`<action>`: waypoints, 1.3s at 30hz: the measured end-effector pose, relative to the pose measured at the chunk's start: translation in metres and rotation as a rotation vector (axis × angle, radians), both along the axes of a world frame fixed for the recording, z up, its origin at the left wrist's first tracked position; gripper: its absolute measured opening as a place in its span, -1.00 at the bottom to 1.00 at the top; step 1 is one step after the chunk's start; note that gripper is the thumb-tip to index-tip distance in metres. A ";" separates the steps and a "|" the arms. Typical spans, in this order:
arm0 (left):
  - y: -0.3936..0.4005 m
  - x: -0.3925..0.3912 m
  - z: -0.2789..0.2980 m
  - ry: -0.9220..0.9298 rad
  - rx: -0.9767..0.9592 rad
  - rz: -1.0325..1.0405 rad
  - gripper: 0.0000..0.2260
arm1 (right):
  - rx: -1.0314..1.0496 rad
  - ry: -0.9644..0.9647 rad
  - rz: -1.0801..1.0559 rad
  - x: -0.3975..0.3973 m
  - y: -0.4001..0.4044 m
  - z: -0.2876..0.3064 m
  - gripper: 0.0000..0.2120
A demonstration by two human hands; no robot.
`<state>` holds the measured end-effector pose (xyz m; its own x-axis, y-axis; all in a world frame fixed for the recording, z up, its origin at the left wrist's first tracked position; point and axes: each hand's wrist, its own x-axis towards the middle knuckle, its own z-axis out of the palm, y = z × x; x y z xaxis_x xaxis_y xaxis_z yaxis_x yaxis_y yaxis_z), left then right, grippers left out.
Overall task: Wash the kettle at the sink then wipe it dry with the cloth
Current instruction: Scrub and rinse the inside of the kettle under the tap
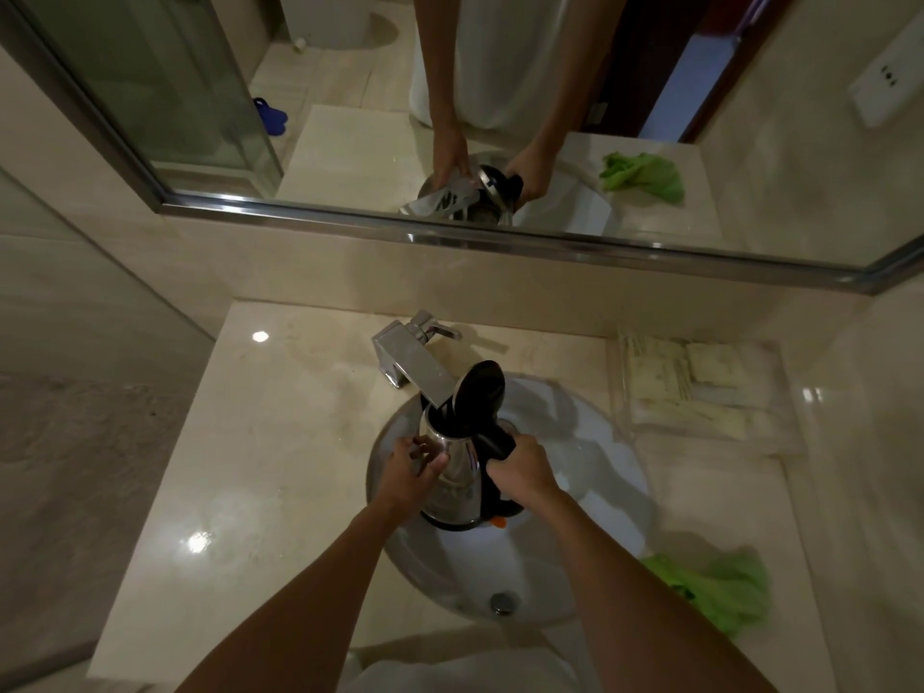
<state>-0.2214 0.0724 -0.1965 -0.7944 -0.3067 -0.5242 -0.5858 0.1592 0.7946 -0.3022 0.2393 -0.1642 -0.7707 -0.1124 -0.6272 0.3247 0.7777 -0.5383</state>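
In the head view the right hand (520,467) is wrapped around the black handle of the shiny steel electric kettle (457,480), while the left hand (407,467) cups its body with fingers spread, holding it over the white round sink basin (590,442). The kettle leans away from the hands, its long axis running base-near to mouth-far, the open mouth under the square chrome tap (415,365) and the black lid flipped up. To do the rinse well, keep the mouth centred under the spout and the base out of the water; the crumpled green cloth (720,590) waits on the desk just right of the right forearm.
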 end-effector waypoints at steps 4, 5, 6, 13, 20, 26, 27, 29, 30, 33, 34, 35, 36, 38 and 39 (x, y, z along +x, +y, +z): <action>-0.004 0.003 0.002 -0.008 0.010 -0.024 -0.60 | 0.004 -0.008 0.001 0.001 -0.001 0.002 -0.70; -0.004 0.003 0.002 -0.010 0.012 -0.022 -0.61 | 0.005 -0.005 0.001 0.001 -0.001 0.002 -0.70; -0.004 0.004 0.002 -0.009 0.015 -0.024 -0.60 | 0.004 0.000 0.001 0.001 -0.001 0.003 -0.70; -0.004 -0.004 0.015 -0.022 0.032 -0.049 -0.49 | -0.012 -0.002 -0.001 0.001 -0.003 0.006 -0.72; -0.004 0.000 0.016 -0.041 0.043 -0.039 -0.42 | -0.016 -0.010 -0.012 0.005 -0.002 0.010 -0.71; -0.006 -0.001 0.012 -0.026 0.048 -0.037 -0.43 | -0.021 -0.013 -0.019 0.005 -0.001 0.012 -0.69; -0.006 -0.001 0.011 -0.024 0.049 -0.034 -0.42 | -0.023 -0.015 -0.016 0.003 -0.001 0.012 -0.69; -0.005 -0.001 0.010 -0.025 0.049 -0.022 -0.42 | -0.019 -0.019 -0.005 0.001 -0.001 0.013 -0.70; -0.004 -0.001 0.010 -0.029 0.046 -0.011 -0.43 | -0.013 -0.020 0.002 0.000 -0.001 0.014 -0.71; -0.002 -0.002 0.011 -0.023 0.039 0.016 -0.47 | -0.022 -0.012 -0.005 0.000 -0.002 0.014 -0.71; -0.002 -0.003 0.012 -0.019 0.042 0.018 -0.49 | -0.021 -0.010 0.000 -0.001 -0.003 0.014 -0.69; -0.002 -0.003 0.013 -0.019 0.049 0.018 -0.49 | -0.019 -0.010 0.002 -0.001 -0.003 0.014 -0.68; -0.002 -0.004 0.013 -0.017 0.053 0.022 -0.49 | -0.015 -0.013 0.003 -0.002 -0.002 0.014 -0.67; -0.002 -0.004 0.013 -0.015 0.037 0.025 -0.49 | -0.011 -0.018 0.005 -0.001 -0.002 0.013 -0.67; -0.001 -0.003 0.013 -0.016 0.029 0.021 -0.49 | -0.013 -0.021 0.002 -0.001 -0.002 0.014 -0.67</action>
